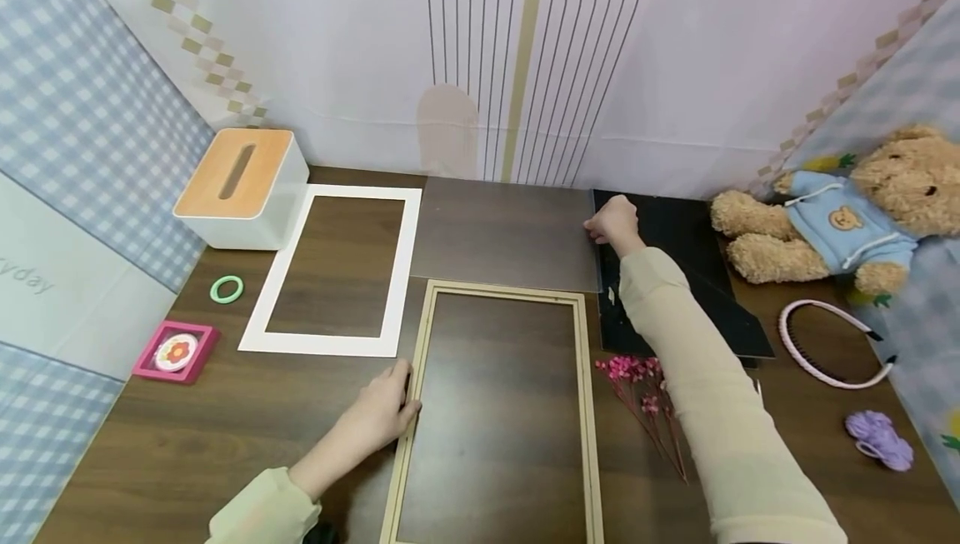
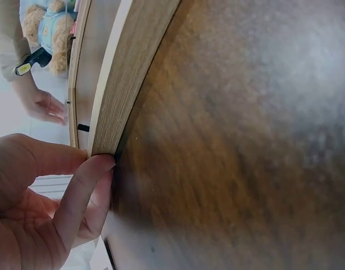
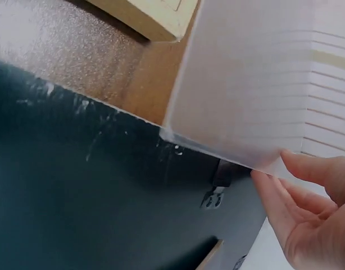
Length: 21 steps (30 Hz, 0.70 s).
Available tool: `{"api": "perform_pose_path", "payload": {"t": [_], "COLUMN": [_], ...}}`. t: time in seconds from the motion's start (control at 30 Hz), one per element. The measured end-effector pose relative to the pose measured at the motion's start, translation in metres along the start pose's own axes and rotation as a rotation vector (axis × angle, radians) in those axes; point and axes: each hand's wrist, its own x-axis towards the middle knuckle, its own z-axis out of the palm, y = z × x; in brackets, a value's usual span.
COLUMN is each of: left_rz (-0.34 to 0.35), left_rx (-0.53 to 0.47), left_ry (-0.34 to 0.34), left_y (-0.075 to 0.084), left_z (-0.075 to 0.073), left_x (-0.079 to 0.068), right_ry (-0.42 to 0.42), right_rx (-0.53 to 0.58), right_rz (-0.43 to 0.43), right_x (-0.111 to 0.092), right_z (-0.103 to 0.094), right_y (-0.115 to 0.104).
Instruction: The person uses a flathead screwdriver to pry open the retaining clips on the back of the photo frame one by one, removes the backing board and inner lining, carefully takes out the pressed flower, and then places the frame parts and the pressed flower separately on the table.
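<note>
A light wooden picture frame lies on the table in front of me, its long sides running away from me. My left hand pinches the frame's left side between thumb and fingers; the left wrist view shows this grip on the wooden edge. Behind the frame is a clear plastic sheet. My right hand pinches the sheet's right edge, and the right wrist view shows the transparent sheet between thumb and fingers. Under that hand lies a black backing board with a metal fastener.
A white mat border and a tissue box are at left, with a green ring and a pink square box. Pink dried flowers, a teddy bear, a headband and purple yarn lie at right.
</note>
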Motion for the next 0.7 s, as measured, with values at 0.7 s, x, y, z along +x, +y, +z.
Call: {"api": "perform_pose_path", "payload": {"t": [0.7], "left_rz": [-0.001], "left_rx": [0.011], "left_ry": [0.006], "left_y": [-0.003], "left_z": [-0.005], "left_x": [0.006], "right_ry": [-0.04], "right_rx": [-0.099], "right_rz": [-0.06], "right_x": [-0.007], "right_z": [-0.006], "right_y": [-0.006]}}
